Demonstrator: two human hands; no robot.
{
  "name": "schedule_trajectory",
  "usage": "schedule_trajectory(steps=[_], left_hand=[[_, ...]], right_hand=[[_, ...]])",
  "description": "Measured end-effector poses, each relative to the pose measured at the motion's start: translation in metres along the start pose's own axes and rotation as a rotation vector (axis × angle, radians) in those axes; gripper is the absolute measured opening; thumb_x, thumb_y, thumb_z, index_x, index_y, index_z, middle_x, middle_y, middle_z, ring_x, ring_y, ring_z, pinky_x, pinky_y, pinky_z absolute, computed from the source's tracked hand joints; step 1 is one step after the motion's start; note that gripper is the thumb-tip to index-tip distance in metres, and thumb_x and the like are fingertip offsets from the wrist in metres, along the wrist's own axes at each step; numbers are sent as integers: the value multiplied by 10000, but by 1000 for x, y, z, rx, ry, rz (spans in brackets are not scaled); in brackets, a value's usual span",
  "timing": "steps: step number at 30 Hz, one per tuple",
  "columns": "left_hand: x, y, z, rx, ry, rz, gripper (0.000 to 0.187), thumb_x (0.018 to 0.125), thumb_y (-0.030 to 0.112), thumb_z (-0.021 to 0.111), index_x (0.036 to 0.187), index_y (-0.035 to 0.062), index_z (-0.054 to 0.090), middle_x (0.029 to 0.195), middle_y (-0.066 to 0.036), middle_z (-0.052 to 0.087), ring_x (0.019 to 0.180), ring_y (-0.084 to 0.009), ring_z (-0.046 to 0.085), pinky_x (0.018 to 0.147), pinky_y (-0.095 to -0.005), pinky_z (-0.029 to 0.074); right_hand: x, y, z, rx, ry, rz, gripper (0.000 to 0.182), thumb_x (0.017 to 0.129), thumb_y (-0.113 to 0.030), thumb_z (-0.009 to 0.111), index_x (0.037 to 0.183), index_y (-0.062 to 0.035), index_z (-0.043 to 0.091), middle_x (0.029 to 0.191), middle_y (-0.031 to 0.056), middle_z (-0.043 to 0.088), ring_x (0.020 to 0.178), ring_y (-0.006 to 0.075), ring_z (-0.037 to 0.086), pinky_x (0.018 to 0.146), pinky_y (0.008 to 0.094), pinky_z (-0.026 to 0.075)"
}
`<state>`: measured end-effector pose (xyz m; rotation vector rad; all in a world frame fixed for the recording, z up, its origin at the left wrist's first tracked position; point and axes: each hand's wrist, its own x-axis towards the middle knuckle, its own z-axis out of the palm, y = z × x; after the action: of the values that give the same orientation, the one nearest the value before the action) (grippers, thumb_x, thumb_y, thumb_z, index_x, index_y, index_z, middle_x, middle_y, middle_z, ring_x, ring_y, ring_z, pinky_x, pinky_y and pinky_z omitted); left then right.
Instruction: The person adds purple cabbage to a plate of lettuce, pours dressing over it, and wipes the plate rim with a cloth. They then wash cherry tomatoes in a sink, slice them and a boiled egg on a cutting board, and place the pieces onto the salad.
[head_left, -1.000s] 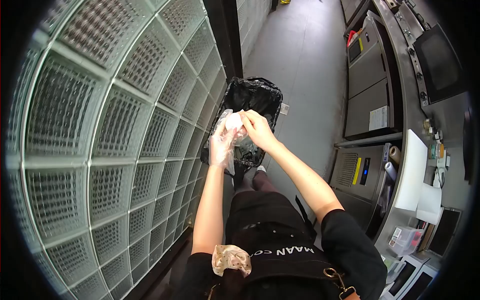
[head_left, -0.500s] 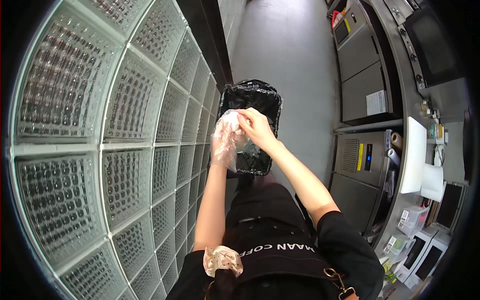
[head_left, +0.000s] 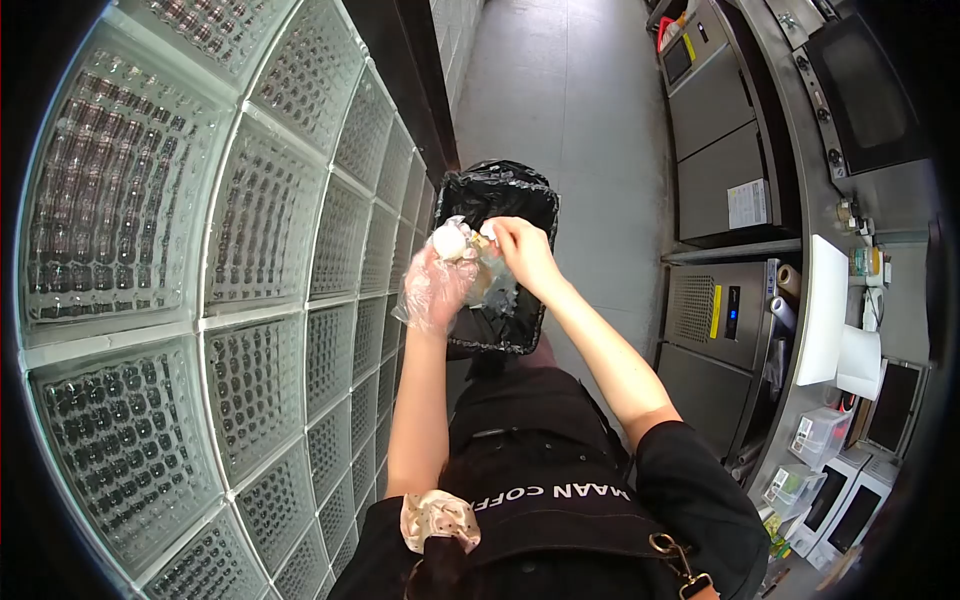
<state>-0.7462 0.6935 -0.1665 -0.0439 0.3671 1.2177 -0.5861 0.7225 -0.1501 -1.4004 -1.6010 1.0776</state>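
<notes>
My left hand [head_left: 438,288], in a clear, loose plastic glove, is closed around a smooth white rounded thing [head_left: 450,243] that looks like a boiled egg. My bare right hand [head_left: 528,256] is beside it, slightly apart, with thumb and fingers pinched on a small white piece [head_left: 488,230]; it looks like eggshell, though its kind is not certain. Both hands are above a bin lined with a black bag [head_left: 505,180]. Pale and clear crumpled waste [head_left: 492,292] shows inside the bin, partly behind my hands.
A glass-block wall [head_left: 255,220] runs close along the left. Grey floor [head_left: 570,100] stretches ahead. On the right stand steel under-counter units [head_left: 715,310] and a counter carrying a white board [head_left: 822,310], clear plastic boxes [head_left: 822,435] and an oven [head_left: 865,95].
My right hand has drawn away from the white rounded thing, pinching a small white piece. My left hand has tilted and shifted slightly left, leaving the rounded thing more exposed.
</notes>
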Motion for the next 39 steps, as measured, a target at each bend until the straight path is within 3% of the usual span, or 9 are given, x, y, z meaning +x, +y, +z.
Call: schedule_trajectory(steps=[3,4,7,22,28,30,34,38,39], left_hand=[[11,3,-9,-24,-17,-40,344,925,267,503,1192,51,505,1041,-136,592,807,-236,575,667,-296,502],[18,-2,-7,50,281,58,311,920,259,515,1155,57,526,974,-107,616,736,-221,602,612,-299,524],[17,-11,5,171,301,130,273,927,269,517,1104,64,545,959,-83,619,768,-189,616,635,-301,542],[1,-21,23,607,309,52,401,913,279,569,1221,28,518,1088,-73,583,929,-151,586,777,-270,490],[-8,-15,20,542,238,0,373,913,256,554,1218,43,532,1134,-61,583,928,-143,581,768,-265,476],[-9,-13,15,325,223,-66,368,918,216,533,1237,35,508,1176,-93,564,946,-161,586,779,-260,489],[-7,-19,17,159,188,32,378,936,240,479,1248,30,437,1129,-130,563,733,-196,630,604,-233,549],[-6,-29,27,358,207,108,435,946,246,456,1319,39,369,1269,-153,484,840,-163,593,657,-227,524],[-5,-33,37,401,224,151,392,949,245,446,1285,50,394,1228,-142,515,725,-165,593,560,-206,500]], right_hand=[[-6,12,-3,-457,71,-362,239,907,-151,504,1032,16,620,998,158,629,912,268,596,829,361,465],[-7,6,-5,-682,100,-457,251,897,-153,514,1060,8,618,1064,166,612,1002,296,566,892,379,436],[2,-12,-13,-95,-200,-257,272,895,-191,534,1088,-18,616,1054,146,612,1018,284,556,903,367,424],[13,-15,-27,-100,-277,-387,182,795,-139,668,925,-12,685,782,91,640,696,175,640,637,281,517],[10,-11,-25,51,-205,-129,204,739,-118,696,904,1,684,739,93,650,659,133,645,661,255,531],[9,-6,-27,14,-214,6,264,730,-168,693,942,-12,683,787,137,654,682,198,653,687,287,524],[8,13,-27,-153,-147,-236,282,775,-216,665,971,-14,678,780,146,659,707,205,658,718,299,513],[2,4,-22,113,-272,147,324,840,-296,613,988,-14,675,766,126,674,734,181,655,729,304,497],[3,2,-21,201,-378,266,338,854,-315,602,988,-14,675,770,119,679,744,166,653,723,300,494]])
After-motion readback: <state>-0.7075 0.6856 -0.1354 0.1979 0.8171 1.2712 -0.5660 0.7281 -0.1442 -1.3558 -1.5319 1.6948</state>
